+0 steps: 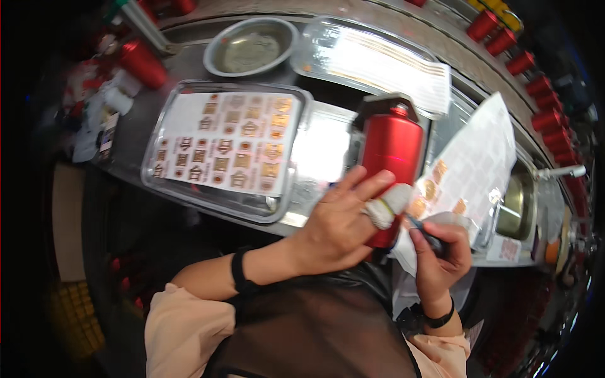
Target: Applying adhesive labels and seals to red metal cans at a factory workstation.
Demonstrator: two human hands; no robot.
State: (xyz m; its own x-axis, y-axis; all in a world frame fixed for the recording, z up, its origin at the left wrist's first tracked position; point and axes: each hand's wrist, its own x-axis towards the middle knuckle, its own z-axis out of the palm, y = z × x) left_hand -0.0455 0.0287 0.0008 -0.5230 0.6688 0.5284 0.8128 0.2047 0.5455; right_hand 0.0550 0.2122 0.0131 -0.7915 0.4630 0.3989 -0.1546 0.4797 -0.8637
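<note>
A shiny red metal bottle [392, 148] lies lengthwise in front of me, its far end against a dark angular holder [378, 104]. My left hand [337, 230] lies over its near part and grips it, with white wrapping on a finger. Close to the bottle's near right side, my right hand [444, 255] pinches a small dark pen-like tool [432, 240] between thumb and fingers. The tool's exact kind is too blurred to tell. Beside the bottle on the right, a white sheet [485, 148] bears several gold-coloured stickers [430, 189].
To the left, a clear tray [287, 205] carries a sheet of gold stickers [220, 142]. Behind are a metal bowl [252, 47] and another tray [315, 63] with striped sheets [391, 69]. Red bottles [547, 101] line the right; a metal basin [518, 205] is nearer.
</note>
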